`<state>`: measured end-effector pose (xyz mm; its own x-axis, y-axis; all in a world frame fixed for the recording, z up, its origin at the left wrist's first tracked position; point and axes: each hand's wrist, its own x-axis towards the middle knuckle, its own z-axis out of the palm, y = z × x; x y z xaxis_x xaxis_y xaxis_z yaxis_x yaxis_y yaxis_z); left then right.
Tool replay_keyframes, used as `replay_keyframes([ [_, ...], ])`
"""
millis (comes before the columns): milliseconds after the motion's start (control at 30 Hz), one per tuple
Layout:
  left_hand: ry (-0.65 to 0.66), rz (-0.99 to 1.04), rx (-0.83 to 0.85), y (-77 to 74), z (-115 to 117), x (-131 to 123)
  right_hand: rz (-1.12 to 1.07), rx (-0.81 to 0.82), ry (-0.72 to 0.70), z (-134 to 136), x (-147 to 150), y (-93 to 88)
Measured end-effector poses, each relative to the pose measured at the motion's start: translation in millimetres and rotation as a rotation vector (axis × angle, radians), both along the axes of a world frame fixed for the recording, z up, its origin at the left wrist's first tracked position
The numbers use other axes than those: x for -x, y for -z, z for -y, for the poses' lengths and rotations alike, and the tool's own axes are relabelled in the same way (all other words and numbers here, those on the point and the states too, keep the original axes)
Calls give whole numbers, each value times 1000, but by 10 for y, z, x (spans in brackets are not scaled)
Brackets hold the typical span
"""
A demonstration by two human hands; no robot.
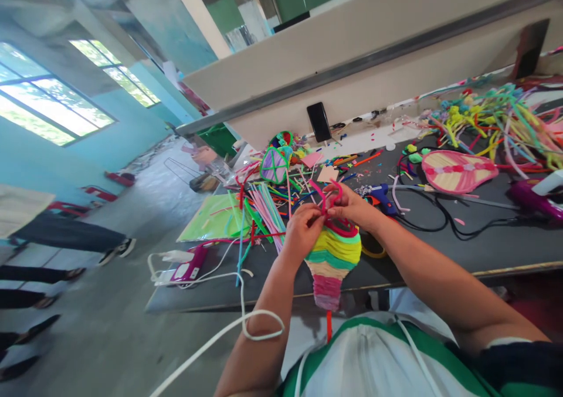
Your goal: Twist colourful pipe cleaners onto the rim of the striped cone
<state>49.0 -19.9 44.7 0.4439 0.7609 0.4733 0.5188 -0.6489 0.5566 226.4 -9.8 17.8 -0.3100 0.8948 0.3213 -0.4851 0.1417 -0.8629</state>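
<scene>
Both my hands work at the top of a striped pipe-cleaner fan (332, 259) banded in red, yellow, green, cream and pink, held over the near edge of the dark table (492, 247). My left hand (302, 228) pinches the fan's upper left rim, fingers closed. My right hand (352, 204) is closed on a red pipe cleaner (328, 193) that loops up above the fan. A red stem hangs below the fan's pink tip.
Loose pipe cleaners (268, 206) lie left of my hands, and a big tangle (492, 118) at the far right. Nearby are a finished pink fan (457, 171), a blue glue gun (382, 196), a purple one (534, 200), a phone (319, 121) and a white cable (220, 332). People's legs show at left.
</scene>
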Motion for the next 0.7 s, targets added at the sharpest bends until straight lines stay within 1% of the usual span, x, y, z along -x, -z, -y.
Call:
replay_keyframes([
  [100,-41,71,82,5,3,96,66,2,35,0,-15,8],
  [267,-73,254,331,46,61,221,248,-60,143,33,-44,13],
  [367,-134,349,383,70,86,274,333,-81,176,71,-37,-11],
  [500,-260,362,383,105,74,335,318,-51,169,107,13,-14],
  [567,-302,367,417,119,57,365,282,-20,161,113,36,-1],
  [633,-306,400,503,120,42,395,292,-25,153,116,46,8],
  [700,-277,446,606,101,32,426,354,-86,150,121,46,5],
])
